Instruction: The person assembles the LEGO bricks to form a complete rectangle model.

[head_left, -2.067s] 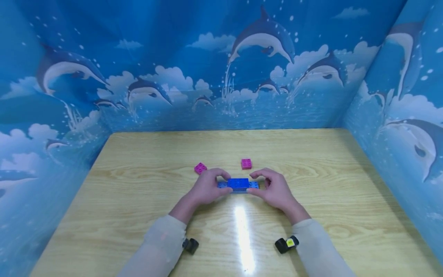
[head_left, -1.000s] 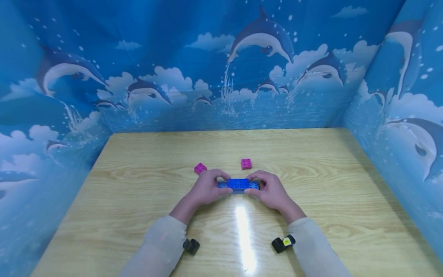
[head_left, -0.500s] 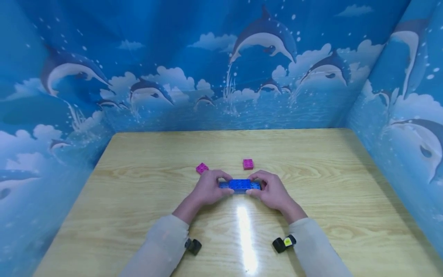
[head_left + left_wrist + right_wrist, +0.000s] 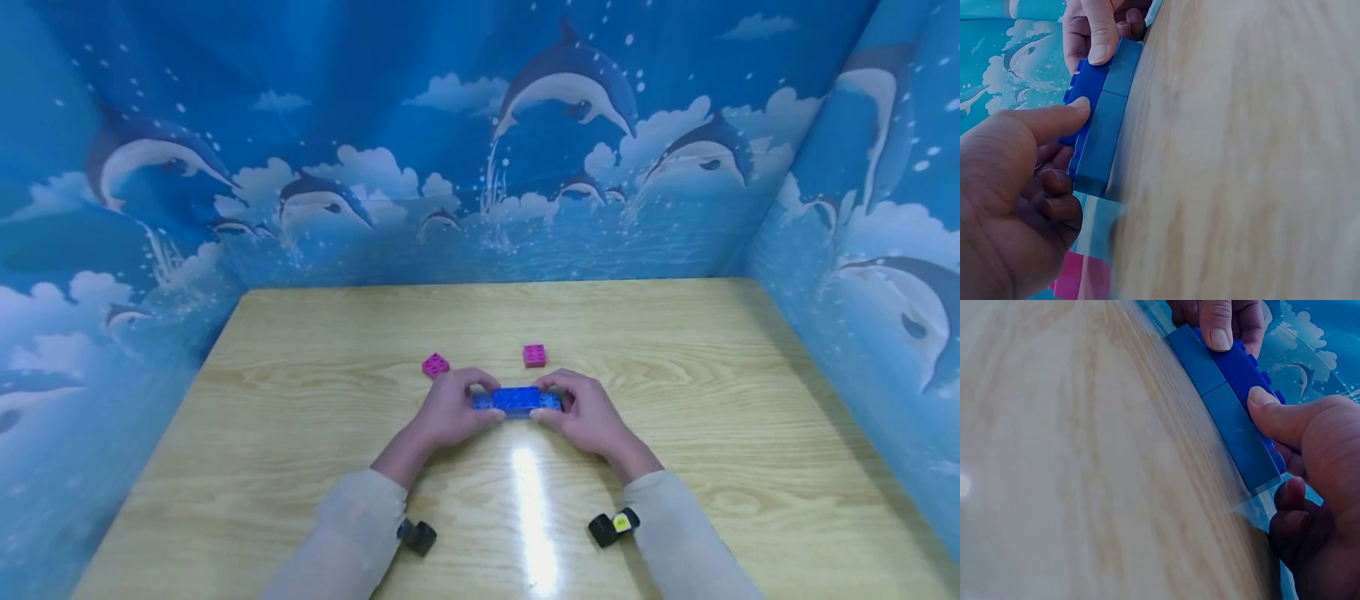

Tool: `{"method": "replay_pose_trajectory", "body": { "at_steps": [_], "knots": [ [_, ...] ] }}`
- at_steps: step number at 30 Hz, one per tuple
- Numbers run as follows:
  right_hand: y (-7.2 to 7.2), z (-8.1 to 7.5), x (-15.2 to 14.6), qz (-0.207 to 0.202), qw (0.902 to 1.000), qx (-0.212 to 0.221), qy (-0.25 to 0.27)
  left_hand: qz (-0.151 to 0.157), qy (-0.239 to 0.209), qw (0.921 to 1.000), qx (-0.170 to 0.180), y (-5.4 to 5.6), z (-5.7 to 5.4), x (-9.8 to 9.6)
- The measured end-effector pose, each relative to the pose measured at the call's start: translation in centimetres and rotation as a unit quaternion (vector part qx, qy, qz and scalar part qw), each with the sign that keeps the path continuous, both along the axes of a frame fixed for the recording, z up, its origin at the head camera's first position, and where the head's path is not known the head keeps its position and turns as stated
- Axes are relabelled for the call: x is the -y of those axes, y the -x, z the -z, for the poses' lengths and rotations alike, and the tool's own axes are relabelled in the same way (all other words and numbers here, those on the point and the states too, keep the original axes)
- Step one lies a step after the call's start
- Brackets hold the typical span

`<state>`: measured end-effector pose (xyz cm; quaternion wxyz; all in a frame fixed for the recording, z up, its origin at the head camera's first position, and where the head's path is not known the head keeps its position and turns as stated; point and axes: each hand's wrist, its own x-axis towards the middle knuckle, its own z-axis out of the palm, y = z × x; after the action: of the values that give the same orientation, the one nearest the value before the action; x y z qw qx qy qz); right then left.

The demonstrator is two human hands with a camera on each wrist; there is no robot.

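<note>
A dark blue toy brick (image 4: 516, 398) with studs on top lies across two lighter blue bricks (image 4: 1239, 432) set end to end, bridging their seam. My left hand (image 4: 450, 407) pinches the dark brick's left end, its thumb on the near side and a finger behind. At the other end, my right hand (image 4: 587, 410) grips the same brick between thumb and index finger. Studs of the lighter bricks show on both sides of the dark one. In the left wrist view, both thumbs press on the dark brick's side (image 4: 1091, 81). The far fingertips are partly hidden.
Two pink bricks lie beyond the hands: one turned askew (image 4: 435, 365) just behind the left hand, the other (image 4: 534, 356) behind the blue bricks. The wooden table (image 4: 300, 333) ends at a dolphin-printed curtain (image 4: 450, 167) at the back and sides.
My right hand has shifted slightly left, and its thumb and index finger have closed in on the dark blue brick's right end. My left hand and the bricks stay in place.
</note>
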<state>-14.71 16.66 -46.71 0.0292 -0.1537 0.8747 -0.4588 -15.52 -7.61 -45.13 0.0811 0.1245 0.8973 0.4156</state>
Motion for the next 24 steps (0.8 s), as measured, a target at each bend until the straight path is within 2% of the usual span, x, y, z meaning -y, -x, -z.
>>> {"method": "replay_pose_trajectory", "body": {
  "at_steps": [12,24],
  "knots": [
    [0.0,-0.2,0.0,0.004,1.0000,0.003,0.007,-0.011,-0.039,0.9991,-0.007,0.1,0.7,0.9],
    [-0.1,-0.1,-0.1,0.006,0.9998,-0.008,0.020,-0.039,-0.021,0.9987,0.026,0.0,1.2,1.6]
  ]
}}
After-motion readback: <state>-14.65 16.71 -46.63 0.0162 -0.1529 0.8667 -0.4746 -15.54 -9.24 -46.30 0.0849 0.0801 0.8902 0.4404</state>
